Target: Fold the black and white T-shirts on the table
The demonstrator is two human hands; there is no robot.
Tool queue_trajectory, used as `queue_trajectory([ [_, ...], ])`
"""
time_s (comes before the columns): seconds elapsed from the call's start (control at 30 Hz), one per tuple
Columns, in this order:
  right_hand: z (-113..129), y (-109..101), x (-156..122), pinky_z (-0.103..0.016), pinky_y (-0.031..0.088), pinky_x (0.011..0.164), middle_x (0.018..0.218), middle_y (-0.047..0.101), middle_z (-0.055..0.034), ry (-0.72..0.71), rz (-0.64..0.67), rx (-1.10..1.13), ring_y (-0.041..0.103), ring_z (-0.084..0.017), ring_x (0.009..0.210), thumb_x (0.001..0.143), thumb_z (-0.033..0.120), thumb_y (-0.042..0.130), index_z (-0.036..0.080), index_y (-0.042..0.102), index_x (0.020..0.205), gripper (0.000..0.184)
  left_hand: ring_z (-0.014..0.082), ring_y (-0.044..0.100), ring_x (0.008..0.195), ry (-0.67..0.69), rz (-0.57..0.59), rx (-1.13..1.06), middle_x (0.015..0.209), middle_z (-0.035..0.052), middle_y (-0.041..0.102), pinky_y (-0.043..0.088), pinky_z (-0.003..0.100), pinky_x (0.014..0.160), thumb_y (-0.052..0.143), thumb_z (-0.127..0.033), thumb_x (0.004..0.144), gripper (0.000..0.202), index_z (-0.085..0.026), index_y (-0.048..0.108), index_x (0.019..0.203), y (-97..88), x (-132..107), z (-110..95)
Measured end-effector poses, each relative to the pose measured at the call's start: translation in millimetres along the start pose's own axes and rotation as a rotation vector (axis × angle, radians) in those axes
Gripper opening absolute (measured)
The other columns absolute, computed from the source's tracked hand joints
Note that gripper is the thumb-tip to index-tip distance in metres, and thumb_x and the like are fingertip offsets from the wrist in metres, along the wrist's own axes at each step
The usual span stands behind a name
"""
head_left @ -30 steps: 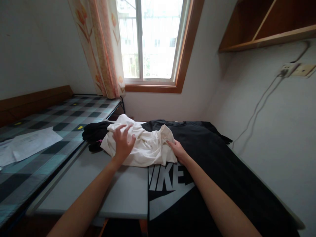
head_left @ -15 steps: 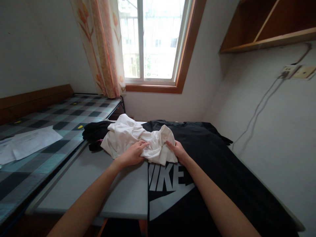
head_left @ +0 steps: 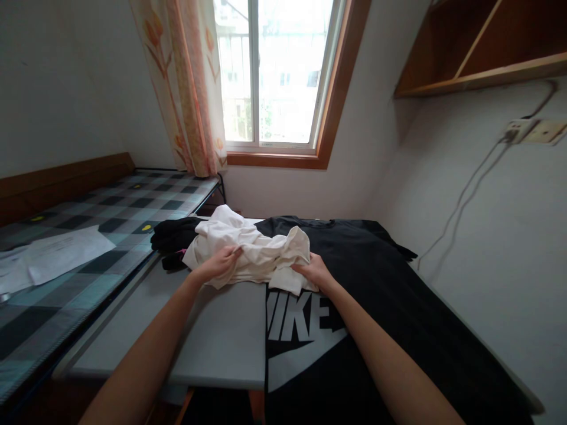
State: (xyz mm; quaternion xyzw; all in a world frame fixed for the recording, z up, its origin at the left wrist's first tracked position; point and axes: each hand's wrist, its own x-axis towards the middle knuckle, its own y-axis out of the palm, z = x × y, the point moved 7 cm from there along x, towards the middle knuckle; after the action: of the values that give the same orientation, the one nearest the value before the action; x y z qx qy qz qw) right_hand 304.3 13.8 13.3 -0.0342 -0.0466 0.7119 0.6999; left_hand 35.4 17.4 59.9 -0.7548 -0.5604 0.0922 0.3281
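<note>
A crumpled white garment [head_left: 252,254] lies on the grey table [head_left: 221,336], partly over a black T-shirt [head_left: 376,295] with a large white logo. My left hand [head_left: 217,265] is closed, gripping the garment's near left edge. My right hand [head_left: 312,273] pinches its right corner, just above the logo lettering. The garment is bunched up between the two hands.
A dark piece of clothing [head_left: 172,239] lies behind the white one at the table's left. A bed with a checked cover [head_left: 88,236] and white paper [head_left: 48,257] runs along the left. Window, curtain [head_left: 190,88], wall shelf [head_left: 478,47] and socket [head_left: 522,127] are beyond.
My left hand went from open over the white garment to gripping its near edge, then pulled left. The right hand kept its hold on the right corner. The cloth bunched up more.
</note>
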Motion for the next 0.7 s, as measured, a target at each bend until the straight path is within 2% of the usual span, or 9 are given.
queue_trajectory([
  [0.07,1,4,2,-0.033,0.052,0.066,0.078,0.072,-0.0054,-0.03,0.015,-0.067,0.066,-0.024,0.074,0.05,0.032,0.078,0.014,0.069,0.076,0.033,0.0228,0.061,0.082,-0.043,-0.219,-0.045,0.089,0.0088,0.067,0.05,0.034,0.078,0.034,-0.059,0.088,0.051,-0.017,0.061,0.089,-16.9,1,14],
  [0.13,2,7,4,-0.032,0.05,0.062,0.074,0.071,-0.0053,-0.053,0.02,-0.158,0.065,-0.024,0.071,0.052,0.033,0.077,0.014,0.069,0.071,0.028,0.0234,0.06,0.086,-0.064,-0.34,-0.049,0.094,0.0104,0.067,0.05,0.034,0.079,0.033,-0.058,0.088,0.051,-0.016,0.059,0.096,-28.1,-3,22],
  [0.2,6,9,6,-0.03,0.049,0.061,0.072,0.071,-0.0049,-0.091,0.015,-0.242,0.065,-0.023,0.069,0.052,0.031,0.076,0.014,0.069,0.068,0.025,0.0222,0.06,0.081,-0.052,-0.278,0.019,0.087,0.0085,0.066,0.05,0.033,0.075,0.038,-0.059,0.085,0.049,-0.016,0.06,0.09,-31.3,-7,22],
  [0.33,15,17,9,-0.028,0.047,0.062,0.072,0.07,-0.0032,-0.153,0.107,-0.275,0.062,-0.02,0.067,0.054,0.028,0.074,0.014,0.069,0.07,0.022,0.0197,0.061,0.072,0.046,0.045,0.258,0.074,0.0024,0.062,0.048,0.028,0.066,0.06,-0.052,0.071,0.033,-0.019,0.06,0.075,-34.9,-25,5],
  [0.4,23,25,8,-0.026,0.046,0.062,0.071,0.069,-0.0012,-0.177,0.189,-0.299,0.06,-0.018,0.067,0.054,0.025,0.071,0.015,0.068,0.071,0.02,0.0205,0.063,0.071,0.077,0.078,0.38,0.077,0.0028,0.063,0.048,0.028,0.065,0.066,-0.044,0.066,0.025,-0.021,0.063,0.074,-49.6,-32,-5],
  [0.47,40,33,8,-0.024,0.043,0.061,0.069,0.066,0.0016,-0.237,0.245,-0.364,0.057,-0.016,0.066,0.054,0.021,0.068,0.016,0.066,0.068,0.016,0.0214,0.063,0.068,0.056,-0.018,0.549,0.082,0.0041,0.064,0.047,0.03,0.066,0.067,-0.035,0.064,0.017,-0.022,0.064,0.075,-76.1,-31,-16],
  [0.53,67,36,9,-0.022,0.039,0.059,0.063,0.061,0.0042,-0.332,0.235,-0.453,0.053,-0.014,0.064,0.055,0.021,0.064,0.018,0.059,0.06,0.008,0.0225,0.064,0.07,0.009,-0.189,0.716,0.086,0.0048,0.062,0.047,0.032,0.07,0.065,-0.028,0.066,0.013,-0.022,0.066,0.078,-110.9,-26,-31],
  [0.6,103,30,14,-0.021,0.034,0.056,0.055,0.052,0.0056,-0.419,0.149,-0.529,0.047,-0.011,0.061,0.058,0.022,0.059,0.019,0.048,0.052,0.013,0.0247,0.065,0.081,-0.022,-0.392,0.787,0.087,0.0052,0.06,0.047,0.032,0.077,0.064,-0.025,0.07,0.012,-0.023,0.067,0.082,-149.4,-21,-56],
  [0.7,167,4,24,-0.021,0.031,0.055,0.051,0.041,0.0063,-0.522,-0.061,-0.532,0.041,-0.01,0.058,0.064,0.024,0.056,0.021,0.039,0.053,0.021,0.0248,0.061,0.098,-0.058,-0.658,0.807,0.096,0.006,0.057,0.044,0.037,0.09,0.057,-0.024,0.08,0.017,-0.017,0.066,0.093,-201.7,-15,-107],
])
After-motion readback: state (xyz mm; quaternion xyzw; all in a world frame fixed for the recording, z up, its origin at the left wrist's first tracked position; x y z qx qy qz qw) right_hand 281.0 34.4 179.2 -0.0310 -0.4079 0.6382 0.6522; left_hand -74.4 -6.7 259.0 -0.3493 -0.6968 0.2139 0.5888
